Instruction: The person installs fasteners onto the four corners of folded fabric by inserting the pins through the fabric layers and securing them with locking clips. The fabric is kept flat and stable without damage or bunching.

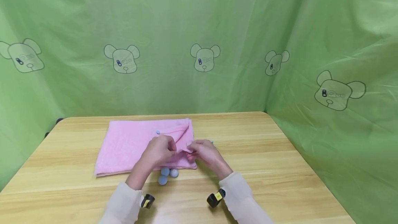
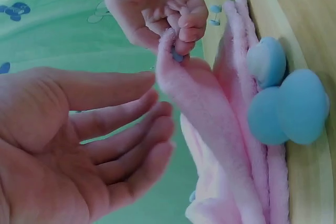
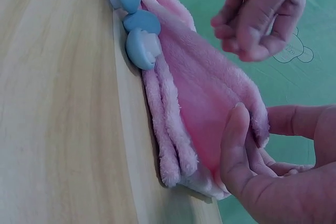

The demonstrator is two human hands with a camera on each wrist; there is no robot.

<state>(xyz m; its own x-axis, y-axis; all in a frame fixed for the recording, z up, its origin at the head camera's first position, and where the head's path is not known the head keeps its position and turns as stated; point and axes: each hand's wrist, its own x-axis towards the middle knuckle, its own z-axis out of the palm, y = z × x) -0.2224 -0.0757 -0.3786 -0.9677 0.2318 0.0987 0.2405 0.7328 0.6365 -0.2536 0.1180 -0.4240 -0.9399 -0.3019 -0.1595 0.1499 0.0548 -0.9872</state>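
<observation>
A folded pink plush blanket lies on the table, one corner raised. My right hand pinches that raised corner between thumb and fingers. A small blue piece shows at the pinched edge, mostly hidden by the fingers. My left hand is beside the corner, its fingers loosely bent and holding nothing; in the right wrist view it is apart from the blanket. Several blue mushroom-shaped pieces, with pale stems seen in the right wrist view, lie against the blanket's near edge.
Another small blue piece rests on top of the blanket. Past my right hand, a small blue item stands on the wooden table. Green curtains with bear-head drawings hang behind and at the sides.
</observation>
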